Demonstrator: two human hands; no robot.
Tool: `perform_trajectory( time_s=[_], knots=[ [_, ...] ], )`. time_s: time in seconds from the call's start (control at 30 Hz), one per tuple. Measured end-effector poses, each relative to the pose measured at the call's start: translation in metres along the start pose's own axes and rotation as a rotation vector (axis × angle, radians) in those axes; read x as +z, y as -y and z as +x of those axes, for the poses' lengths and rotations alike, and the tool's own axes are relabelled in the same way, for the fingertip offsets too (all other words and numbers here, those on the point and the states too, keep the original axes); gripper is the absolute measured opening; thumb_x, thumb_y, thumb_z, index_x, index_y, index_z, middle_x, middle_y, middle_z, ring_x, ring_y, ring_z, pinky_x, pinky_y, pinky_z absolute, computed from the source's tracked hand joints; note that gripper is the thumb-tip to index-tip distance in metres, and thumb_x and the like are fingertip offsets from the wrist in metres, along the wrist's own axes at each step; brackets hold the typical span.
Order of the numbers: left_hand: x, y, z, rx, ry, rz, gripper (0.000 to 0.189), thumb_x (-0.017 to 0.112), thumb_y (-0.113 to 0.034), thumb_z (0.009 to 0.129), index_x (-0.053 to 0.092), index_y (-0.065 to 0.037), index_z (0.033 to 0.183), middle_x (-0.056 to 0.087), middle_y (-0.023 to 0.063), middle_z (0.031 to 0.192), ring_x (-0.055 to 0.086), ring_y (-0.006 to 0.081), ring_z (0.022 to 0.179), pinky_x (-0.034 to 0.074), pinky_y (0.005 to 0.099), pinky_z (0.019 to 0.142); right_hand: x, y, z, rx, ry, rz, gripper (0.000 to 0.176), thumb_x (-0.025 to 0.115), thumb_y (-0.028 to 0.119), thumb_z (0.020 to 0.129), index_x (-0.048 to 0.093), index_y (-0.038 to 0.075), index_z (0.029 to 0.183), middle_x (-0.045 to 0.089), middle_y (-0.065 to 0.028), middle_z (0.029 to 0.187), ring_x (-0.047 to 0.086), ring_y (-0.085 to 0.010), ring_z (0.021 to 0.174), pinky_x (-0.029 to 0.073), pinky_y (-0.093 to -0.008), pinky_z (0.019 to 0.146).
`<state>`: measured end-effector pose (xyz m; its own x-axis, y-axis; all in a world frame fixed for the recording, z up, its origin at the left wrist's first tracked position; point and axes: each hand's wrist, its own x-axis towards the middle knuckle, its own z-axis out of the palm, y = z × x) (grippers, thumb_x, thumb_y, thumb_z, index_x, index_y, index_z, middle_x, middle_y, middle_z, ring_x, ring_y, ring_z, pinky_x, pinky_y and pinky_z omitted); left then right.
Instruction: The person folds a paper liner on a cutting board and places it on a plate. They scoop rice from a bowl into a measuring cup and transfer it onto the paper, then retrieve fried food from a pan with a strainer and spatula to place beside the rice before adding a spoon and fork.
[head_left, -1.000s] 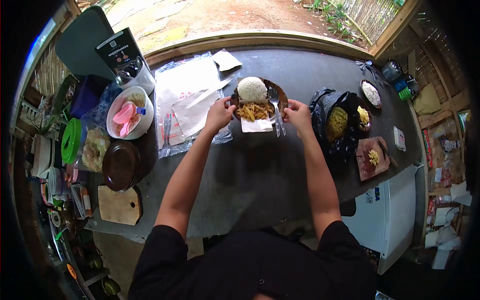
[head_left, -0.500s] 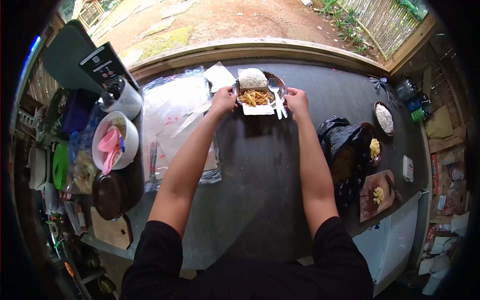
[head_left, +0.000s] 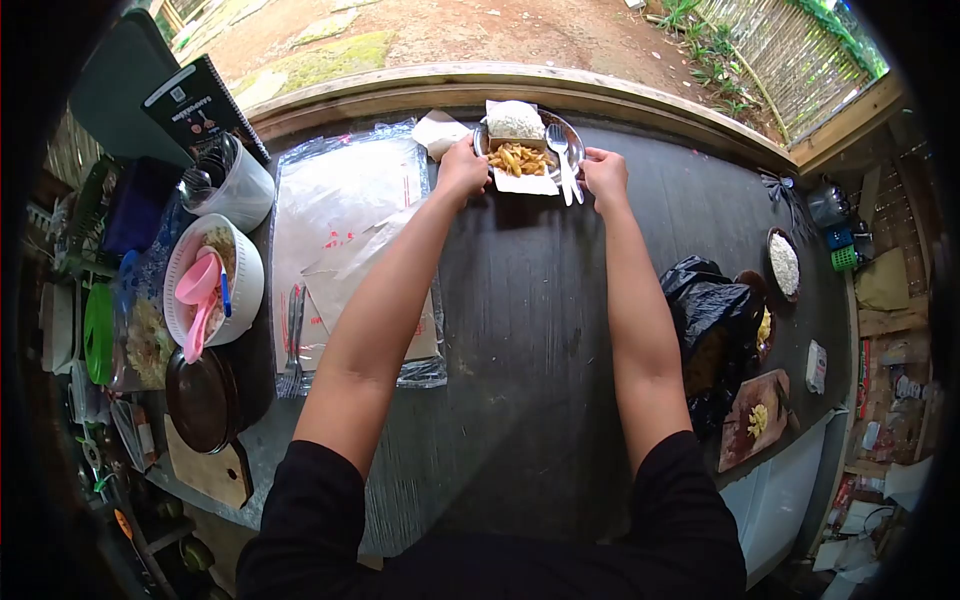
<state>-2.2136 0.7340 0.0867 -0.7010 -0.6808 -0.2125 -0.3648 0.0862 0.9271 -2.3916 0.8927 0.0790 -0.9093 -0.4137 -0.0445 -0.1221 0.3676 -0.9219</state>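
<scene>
A round plate [head_left: 573, 134] lies near the far edge of the table, between my two hands. My left hand [head_left: 464, 172] grips its left rim, and my right hand [head_left: 605, 180] pinches its right rim. On it sits a paper-lined serving with a mound of white rice [head_left: 515, 121] at the back and golden-brown fried strips [head_left: 518, 159] in front. A white plastic fork [head_left: 557, 140] and another white utensil beside it rest on the plate's right side, handles toward me. Crumpled white paper [head_left: 438, 132] is just beyond my left hand.
Plastic-wrapped paper sheets [head_left: 350, 235] with forks on top lie left. Further left are a white basket [head_left: 250, 290] with pink scoops, a utensil tub [head_left: 245, 195] and dark stacked plates [head_left: 200, 400]. Rightward are a black plastic bag [head_left: 705, 290], a rice bowl [head_left: 783, 265] and a cutting board [head_left: 735, 440].
Both hands have moved forward with the plate, bringing it closer to the table's far edge. The head view has shifted slightly as well.
</scene>
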Motion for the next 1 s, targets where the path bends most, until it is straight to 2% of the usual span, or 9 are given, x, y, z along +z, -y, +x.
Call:
perform_trajectory(
  time_s=[0.17,0.23,0.33,0.4,0.43,0.5,0.73,0.87,1.0],
  knots=[
    [-0.004,-0.012,-0.008,-0.028,0.009,0.029,0.059,0.053,-0.004,0.091,0.033,-0.010,0.145,0.063,0.0097,0.099,0.062,0.0146,0.061,0.048,0.0285,0.043,0.007,-0.014,0.016,-0.009,-0.040,-0.091,0.033,0.060,-0.003,0.082,0.063,-0.005,0.115,0.070,-0.0133,0.094,0.067,-0.0164,0.072,0.058,-0.0292,0.061],
    [-0.004,-0.017,-0.014,-0.046,0.007,0.038,0.062,0.053,-0.004,0.090,0.031,-0.013,0.147,0.063,0.0092,0.099,0.061,0.0146,0.061,0.047,0.0279,0.043,0.006,-0.020,0.016,0.007,-0.053,-0.088,0.039,0.063,0.008,0.075,0.066,-0.001,0.113,0.070,-0.0183,0.103,0.069,-0.0261,0.093,0.053,-0.0342,0.084],
    [-0.011,-0.024,-0.037,-0.094,0.073,-0.054,0.065,0.049,-0.001,0.089,0.027,-0.014,0.149,0.055,0.0133,0.123,0.062,0.0162,0.062,0.049,0.0302,0.046,0.001,-0.019,0.000,-0.115,-0.179,-0.149,0.037,0.065,0.010,0.082,0.065,-0.002,0.116,0.070,-0.0107,0.095,0.067,-0.0150,0.074,0.054,-0.0291,0.065],
    [-0.016,-0.022,-0.048,-0.105,0.079,-0.128,0.066,0.044,0.001,0.088,0.024,-0.014,0.149,0.039,0.0161,0.142,0.062,0.0184,0.063,0.051,0.0330,0.049,-0.011,-0.007,-0.024,-0.131,-0.184,-0.144,0.038,0.065,0.014,0.080,0.066,0.000,0.115,0.070,-0.0133,0.098,0.068,-0.0219,0.084,0.052,-0.0327,0.076],
    [-0.019,-0.021,-0.058,-0.095,0.059,-0.110,0.063,0.048,-0.001,0.089,0.028,-0.014,0.148,0.039,0.0153,0.142,0.061,0.0183,0.064,0.051,0.0322,0.049,-0.018,-0.004,-0.039,-0.133,-0.184,-0.147,0.040,0.065,0.017,0.077,0.067,0.002,0.114,0.070,-0.0158,0.100,0.068,-0.0289,0.094,0.051,-0.0362,0.087],
    [-0.028,-0.020,-0.085,-0.002,0.056,-0.104,0.060,0.053,-0.006,0.090,0.032,-0.014,0.146,0.040,0.0144,0.141,0.061,0.0172,0.066,0.051,0.0309,0.048,-0.030,0.003,-0.069,-0.228,-0.221,-0.182,0.040,0.067,0.019,0.078,0.067,0.004,0.115,0.071,-0.0147,0.098,0.068,-0.0279,0.091,0.052,-0.0354,0.084],
    [-0.060,-0.023,-0.266,0.357,0.063,-0.093,0.037,0.066,-0.016,0.086,0.060,-0.009,0.122,0.069,0.0084,0.102,0.064,0.0125,0.065,0.053,0.0296,0.058,-0.065,0.016,-0.244,-0.276,-0.067,0.052,0.032,0.067,0.012,0.085,0.066,0.002,0.115,0.071,-0.0093,0.093,0.064,-0.0133,0.080,0.051,-0.0273,0.075],
    [-0.073,-0.010,-0.357,0.405,0.106,-0.094,0.033,0.065,-0.015,0.089,0.062,-0.008,0.121,0.068,0.0057,0.100,0.062,0.0078,0.067,0.049,0.0217,0.059,-0.077,0.002,-0.377,-0.237,0.007,0.055,0.026,0.066,0.007,0.086,0.067,0.000,0.110,0.069,-0.0040,0.089,0.058,-0.0067,0.074,0.048,-0.0223,0.068],
    [-0.075,0.015,-0.431,0.449,0.074,-0.206,0.027,0.068,-0.014,0.087,0.065,-0.008,0.113,0.066,0.0013,0.084,0.058,0.0072,0.063,0.049,0.0251,0.061,-0.086,-0.013,-0.482,-0.173,0.075,0.095,0.022,0.066,0.003,0.085,0.068,0.000,0.107,0.066,-0.0010,0.083,0.055,-0.0047,0.070,0.046,-0.0201,0.063]
  ],
)
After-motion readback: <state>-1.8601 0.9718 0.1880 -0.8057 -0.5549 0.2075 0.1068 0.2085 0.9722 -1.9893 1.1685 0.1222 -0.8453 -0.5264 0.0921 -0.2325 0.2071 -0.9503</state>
